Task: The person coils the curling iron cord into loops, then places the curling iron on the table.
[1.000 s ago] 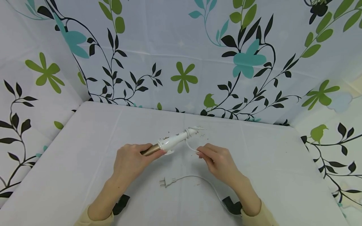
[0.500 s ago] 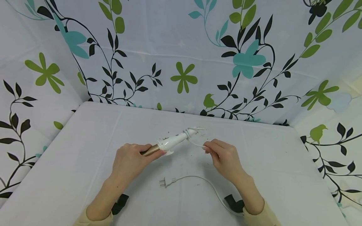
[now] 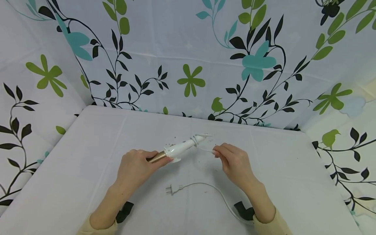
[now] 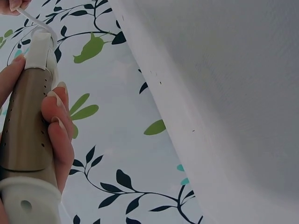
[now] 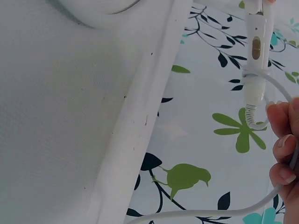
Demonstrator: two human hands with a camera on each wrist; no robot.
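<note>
Held at a tilt over the table is a curling iron point(image 3: 177, 149) with a gold barrel point(image 4: 29, 116) and a white handle point(image 5: 256, 51). My left hand point(image 3: 136, 166) grips the barrel, fingers along one side and thumb on the other. White cord point(image 5: 275, 84) loops around the handle near its tail end. To the right, my right hand point(image 3: 235, 163) pinches a stretch of that cord between thumb and fingers, drawn out from the handle. In the right wrist view the cord runs on through the curled fingers and hangs below them.
The cord's two-pin plug point(image 3: 170, 190) lies on the white table point(image 3: 88, 169) between the forearms. Small dark specks dot the cloth behind the iron. Black wrist pieces point(image 3: 124, 212) show beside both forearms. Leaf-patterned cloth point(image 3: 176, 49) hangs behind and at both sides.
My right hand has shifted right and slightly away from me, straightening the cord between it and the handle. The iron has rolled a little; the left hand has stayed in place.
</note>
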